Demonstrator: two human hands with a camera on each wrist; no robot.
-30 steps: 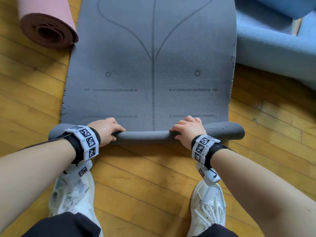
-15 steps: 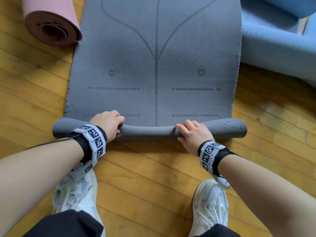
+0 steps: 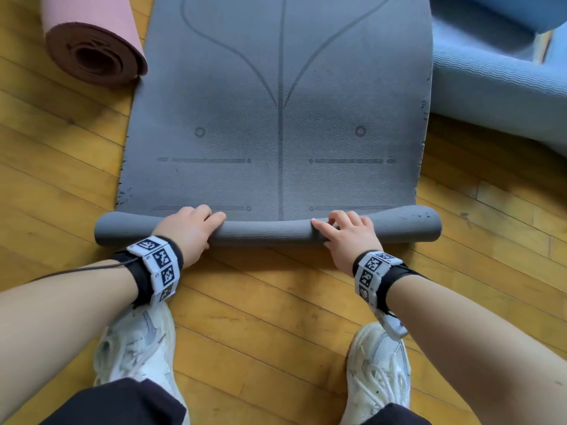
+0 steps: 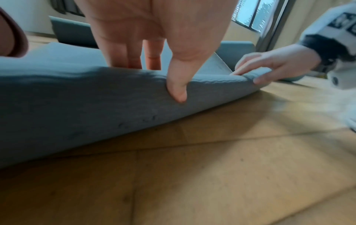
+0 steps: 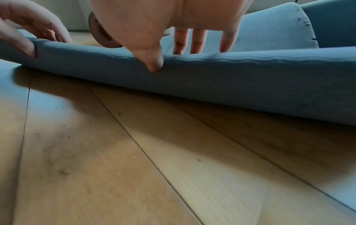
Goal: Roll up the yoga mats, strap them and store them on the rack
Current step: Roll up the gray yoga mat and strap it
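A grey yoga mat (image 3: 276, 118) lies flat on the wooden floor, stretching away from me. Its near end is wound into a thin roll (image 3: 270, 231). My left hand (image 3: 196, 225) grips the left part of the roll, fingers curled over the top and thumb (image 4: 177, 86) pressed on the near side. On the right part, my right hand (image 3: 343, 231) holds the roll (image 5: 240, 76) with fingers over the top and thumb (image 5: 153, 62) on the near face. The fingertips of both hands are hidden behind the roll in the wrist views.
A rolled pink mat (image 3: 95, 41) lies at the far left beside the grey one. A crumpled blue mat (image 3: 497, 87) lies at the far right. My two white shoes (image 3: 138, 348) (image 3: 377, 369) stand on the floorboards just behind the roll.
The roll has turned forward over the mat's lower printed line and grown a little thicker. Both hands moved forward with it, and the right hand shifted its fingers on top.
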